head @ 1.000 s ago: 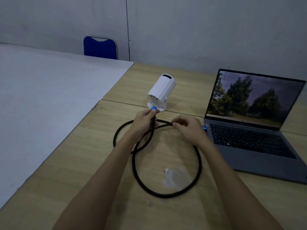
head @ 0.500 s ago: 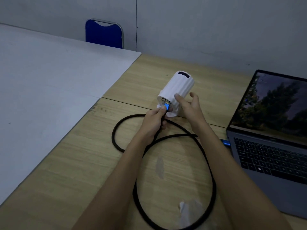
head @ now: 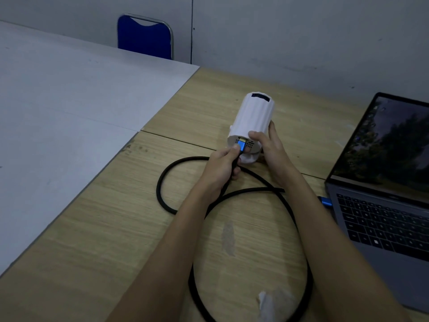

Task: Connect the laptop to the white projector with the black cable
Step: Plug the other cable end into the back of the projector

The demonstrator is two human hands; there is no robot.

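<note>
The white projector (head: 254, 117) stands tilted on the wooden table, its rear face toward me. My right hand (head: 268, 147) grips its lower right side. My left hand (head: 222, 168) pinches the blue plug (head: 241, 145) of the black cable (head: 167, 198), and the plug's tip touches a port on the projector's rear face. The cable loops over the table between my arms. Its other blue plug (head: 326, 202) sits at the left edge of the open grey laptop (head: 383, 219), whose screen shows trees.
A large grey board (head: 69, 108) covers the table's left part. A blue chair (head: 145, 36) stands at the far wall. A crumpled clear wrapper (head: 276, 303) lies inside the cable loop near the front edge. The wooden table (head: 116, 228) shows between board and cable.
My right hand left the cable and took hold of the projector's side. My left hand brought the blue plug up to the rear face. The view moved closer and leftward.
</note>
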